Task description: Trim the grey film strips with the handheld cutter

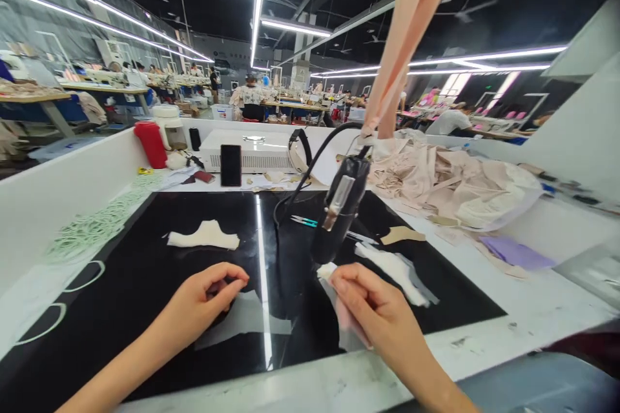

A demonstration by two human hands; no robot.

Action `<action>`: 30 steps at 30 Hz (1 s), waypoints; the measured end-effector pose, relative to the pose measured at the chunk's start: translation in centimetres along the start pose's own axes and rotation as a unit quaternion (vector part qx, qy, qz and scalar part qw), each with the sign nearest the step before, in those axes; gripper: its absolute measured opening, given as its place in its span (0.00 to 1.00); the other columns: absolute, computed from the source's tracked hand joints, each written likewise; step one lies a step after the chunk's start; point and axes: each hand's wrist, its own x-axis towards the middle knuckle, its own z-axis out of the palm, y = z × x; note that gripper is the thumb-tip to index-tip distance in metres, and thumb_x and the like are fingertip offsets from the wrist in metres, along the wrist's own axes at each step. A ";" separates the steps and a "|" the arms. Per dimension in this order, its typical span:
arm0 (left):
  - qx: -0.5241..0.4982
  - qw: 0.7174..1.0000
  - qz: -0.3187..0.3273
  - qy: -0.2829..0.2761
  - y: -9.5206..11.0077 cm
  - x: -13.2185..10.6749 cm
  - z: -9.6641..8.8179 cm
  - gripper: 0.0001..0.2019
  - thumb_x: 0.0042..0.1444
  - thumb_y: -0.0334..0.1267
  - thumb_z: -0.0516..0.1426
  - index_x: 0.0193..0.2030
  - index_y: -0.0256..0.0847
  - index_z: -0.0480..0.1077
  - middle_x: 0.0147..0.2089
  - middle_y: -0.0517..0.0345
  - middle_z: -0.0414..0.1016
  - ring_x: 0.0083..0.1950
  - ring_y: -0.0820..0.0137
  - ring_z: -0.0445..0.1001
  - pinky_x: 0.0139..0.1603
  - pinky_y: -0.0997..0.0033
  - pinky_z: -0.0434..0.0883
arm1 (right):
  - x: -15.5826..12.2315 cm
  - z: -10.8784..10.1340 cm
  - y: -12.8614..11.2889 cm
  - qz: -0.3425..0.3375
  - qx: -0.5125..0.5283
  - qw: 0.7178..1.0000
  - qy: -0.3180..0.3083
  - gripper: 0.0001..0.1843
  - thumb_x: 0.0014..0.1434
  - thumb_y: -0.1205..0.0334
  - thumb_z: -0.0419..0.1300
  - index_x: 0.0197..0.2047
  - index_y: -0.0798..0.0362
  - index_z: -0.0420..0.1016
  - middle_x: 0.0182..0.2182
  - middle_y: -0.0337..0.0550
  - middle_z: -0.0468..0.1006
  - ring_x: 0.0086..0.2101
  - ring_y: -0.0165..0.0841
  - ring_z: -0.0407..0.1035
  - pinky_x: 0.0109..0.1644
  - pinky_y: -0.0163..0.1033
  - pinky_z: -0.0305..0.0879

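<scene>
My right hand (371, 300) is closed, thumb and fingers pinching a thin, see-through fabric piece (356, 329) with a white end at the fingertips. My left hand (213, 293) is also closed in a pinch; whatever its fingertips may hold is hidden. Beneath it, a sheer grey fabric piece (247, 322) lies on the black glossy board (300, 361). A black, tape-wrapped tool (341, 210) with a cable hangs just beyond my right hand. A cream fabric piece (203, 235) lies at the left of the board, and white and sheer pieces (394, 271) lie at the right.
Teal-handled thread snips (305, 221) lie behind the tool. A pink cloth strip (402, 39) hangs overhead. Green elastic loops (101, 219) spread along the left. At the back are a phone (231, 165), a white box (247, 151) and piled beige fabric (450, 181).
</scene>
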 end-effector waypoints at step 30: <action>-0.263 0.959 -0.104 0.011 2.2 -3.5 0.5 0.25 0.53 0.59 0.70 0.31 0.39 0.69 0.24 0.64 0.67 0.22 0.80 0.59 0.21 0.81 0.60 | -0.5 4.5 3.3 0.165 0.073 0.968 -0.173 0.29 0.55 0.31 0.69 0.36 0.51 0.76 0.25 0.33 0.73 0.17 0.21 0.55 0.23 0.31 0.49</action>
